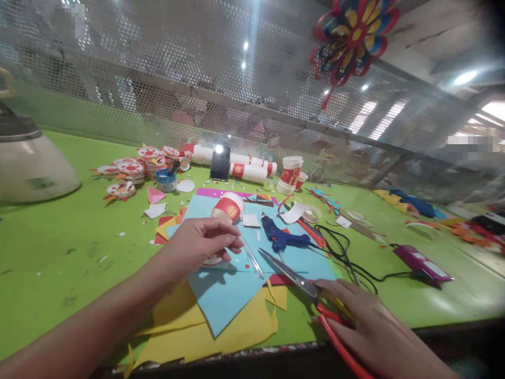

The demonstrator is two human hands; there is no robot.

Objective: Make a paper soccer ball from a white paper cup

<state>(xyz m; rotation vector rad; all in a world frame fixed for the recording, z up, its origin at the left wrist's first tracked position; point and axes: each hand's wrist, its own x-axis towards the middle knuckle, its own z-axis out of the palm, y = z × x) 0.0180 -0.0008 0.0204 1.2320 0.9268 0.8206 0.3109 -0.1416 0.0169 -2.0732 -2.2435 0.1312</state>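
My left hand (205,239) hovers over blue paper (221,295), its fingers loosely curled with gaps between them and nothing visibly held. Just behind it a red and white paper cup (229,207) lies tilted. At the lower right, my right hand (355,310) is closed around red-handled scissors (295,276), whose blades point up and left over the paper. A clear glue stick (252,256) rests between the hands. Beyond the scissors lies a blue glue gun (282,236) with a black cable. Yellow paper (213,342) sits under the blue sheets.
Paper turtle-like pieces (130,168) and a blue jar (166,180) stand at the back left. Stacked cups (291,172), paper-cup tubes (252,171) and a black phone-like object (220,162) are behind. A purple power strip (424,263) lies right.
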